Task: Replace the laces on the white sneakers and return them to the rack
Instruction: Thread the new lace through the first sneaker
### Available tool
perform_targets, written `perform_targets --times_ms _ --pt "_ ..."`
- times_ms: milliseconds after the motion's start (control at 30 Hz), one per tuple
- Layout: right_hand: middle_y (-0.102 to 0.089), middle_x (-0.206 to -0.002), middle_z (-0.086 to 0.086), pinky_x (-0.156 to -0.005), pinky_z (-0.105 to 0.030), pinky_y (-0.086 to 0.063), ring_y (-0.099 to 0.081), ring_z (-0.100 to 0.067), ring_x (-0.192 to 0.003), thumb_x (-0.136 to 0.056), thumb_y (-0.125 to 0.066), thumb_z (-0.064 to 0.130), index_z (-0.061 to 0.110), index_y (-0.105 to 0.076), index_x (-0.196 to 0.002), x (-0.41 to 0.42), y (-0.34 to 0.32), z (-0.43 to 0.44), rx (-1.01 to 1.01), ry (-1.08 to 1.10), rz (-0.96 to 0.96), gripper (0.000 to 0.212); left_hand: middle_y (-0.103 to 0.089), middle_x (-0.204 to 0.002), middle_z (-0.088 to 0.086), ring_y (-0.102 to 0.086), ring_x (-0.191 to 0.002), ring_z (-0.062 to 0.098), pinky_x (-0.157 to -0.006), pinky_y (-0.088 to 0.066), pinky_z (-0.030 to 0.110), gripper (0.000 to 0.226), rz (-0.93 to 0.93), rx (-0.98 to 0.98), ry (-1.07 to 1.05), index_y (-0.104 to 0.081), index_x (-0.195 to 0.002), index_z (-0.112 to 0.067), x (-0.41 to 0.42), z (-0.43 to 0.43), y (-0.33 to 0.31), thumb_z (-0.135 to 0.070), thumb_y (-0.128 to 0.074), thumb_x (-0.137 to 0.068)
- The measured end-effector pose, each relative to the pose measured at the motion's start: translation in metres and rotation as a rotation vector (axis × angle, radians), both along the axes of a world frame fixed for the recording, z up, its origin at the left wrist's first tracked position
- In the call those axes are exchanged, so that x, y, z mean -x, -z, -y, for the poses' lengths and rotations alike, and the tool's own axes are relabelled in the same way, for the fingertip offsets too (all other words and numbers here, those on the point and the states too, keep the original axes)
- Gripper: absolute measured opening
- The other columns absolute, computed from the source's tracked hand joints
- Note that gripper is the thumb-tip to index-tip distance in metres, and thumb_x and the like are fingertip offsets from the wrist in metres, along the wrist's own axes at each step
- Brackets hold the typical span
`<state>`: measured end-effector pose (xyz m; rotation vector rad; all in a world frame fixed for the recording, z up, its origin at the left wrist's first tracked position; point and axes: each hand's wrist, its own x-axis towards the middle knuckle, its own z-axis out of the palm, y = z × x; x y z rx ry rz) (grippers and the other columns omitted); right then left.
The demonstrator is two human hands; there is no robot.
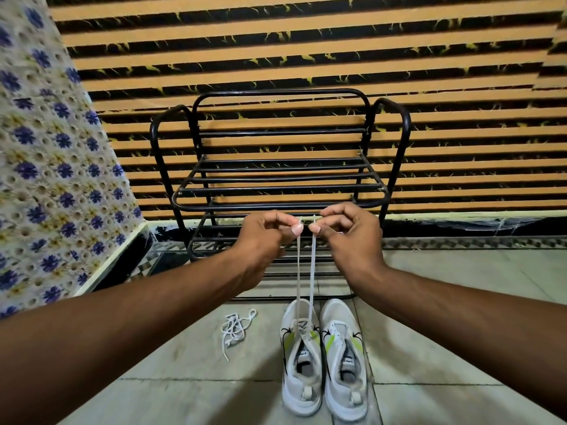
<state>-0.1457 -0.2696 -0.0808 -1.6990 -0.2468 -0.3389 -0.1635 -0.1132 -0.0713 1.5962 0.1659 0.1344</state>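
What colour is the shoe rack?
Black. The rack shows best in the head view.

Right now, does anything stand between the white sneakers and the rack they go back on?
Nothing visible does: bare floor lies between the white sneakers and the black metal rack. The loose lace lies off to the left. The left hand and right hand pinch the threaded lace.

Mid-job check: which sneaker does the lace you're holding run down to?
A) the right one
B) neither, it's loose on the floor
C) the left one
C: the lace, its ends pinched by the left hand and right hand, drops into the eyelets of the left sneaker; a loose lace lies apart on the floor.
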Motion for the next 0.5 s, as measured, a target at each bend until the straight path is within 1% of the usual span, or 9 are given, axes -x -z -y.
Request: perform_targets --times_ms 33,100,300,400,500 --pt "-0.076 -0.073 0.003 -0.089 -0.035 -0.055 -0.073 -0.006 -0.080 -0.080 -0.082 0.005 0.014 -0.068 -0.094 0.0003 0.0004 0.0003 0.008 0.001 0.003 0.022 -0.066 -0.079 0.004 -0.062 -0.083 0.020 -0.077 -0.050 0.040 0.009 0.001 0.004 0.000 -0.076 -0.087 -0.014 0.0001 -0.0007 0.0006 -0.005 -0.077 -0.089" --pt "-0.076 -0.073 0.004 -0.090 -0.035 -0.056 -0.073 -0.006 -0.079 -0.079 -0.083 0.006 0.013 -0.068 -0.093 0.0005 -0.0001 0.0013 0.019 -0.003 0.010 0.021 -0.065 -0.078 0.003 -0.062 -0.083 0.020 -0.076 -0.050 0.039 0.010 0.002 0.006 0.001 -0.077 -0.085 -0.015 0.0002 -0.0014 0.0012 -0.005 -0.078 -0.089" --pt "-0.076 -0.073 0.006 -0.085 -0.028 -0.055 -0.073 -0.004 -0.078 -0.079 -0.083 0.006 0.014 -0.069 -0.093 -0.0002 -0.0020 0.0028 0.039 -0.032 0.024 0.021 -0.066 -0.076 0.001 -0.063 -0.079 0.018 -0.072 -0.051 0.037 0.011 0.009 0.012 0.006 -0.077 -0.084 -0.016 -0.0017 -0.0010 0.0027 -0.006 -0.079 -0.088" --pt "-0.076 -0.073 0.007 -0.079 -0.020 -0.052 -0.073 -0.003 -0.078 -0.079 -0.083 0.006 0.014 -0.069 -0.093 -0.0016 -0.0007 0.0022 0.048 -0.043 0.029 0.021 -0.066 -0.081 0.005 -0.063 -0.081 0.019 -0.074 -0.050 0.039 0.008 0.010 0.030 0.006 -0.077 -0.088 -0.014 -0.0011 0.0000 0.0025 -0.006 -0.078 -0.089" --pt "-0.076 -0.072 0.007 -0.077 -0.016 -0.051 -0.073 -0.002 -0.078 -0.079 -0.083 0.006 0.013 -0.069 -0.092 -0.0027 -0.0005 0.0015 0.049 -0.049 0.036 0.020 -0.064 -0.088 0.009 -0.059 -0.085 0.022 -0.075 -0.047 0.041 0.007 0.011 0.051 -0.015 -0.076 -0.089 -0.014 -0.0012 0.0013 0.0033 -0.007 -0.077 -0.090"
